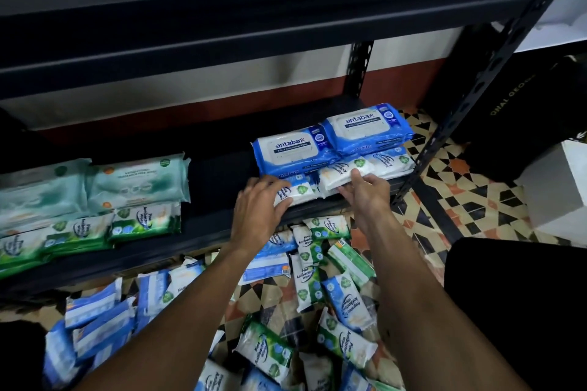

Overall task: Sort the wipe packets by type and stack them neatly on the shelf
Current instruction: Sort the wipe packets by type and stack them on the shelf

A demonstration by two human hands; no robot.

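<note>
Packets (306, 282) lie scattered nearest you on the tiled floor (460, 197), blue and green kinds mixed, under both your forearms. Past them, both hands reach the front edge of the bottom shelf (190, 247).

Your left hand (260, 203) lies spread, fingertips resting flat on a blue-and-white packet (298, 190) that sits at the shelf's front. Just to its right, your right hand (365, 189) pinches a white packet (336, 176), with the thumb on top and the fingers curled under its near edge. That packet lies on the shelf, touching the one under your left hand.

Directly behind both packets sit the blue antabax packs (286, 149), two stacks side by side. Well to your left on the same shelf are green pine packets (144, 220) in front and pale teal packs (139, 181) behind.
</note>
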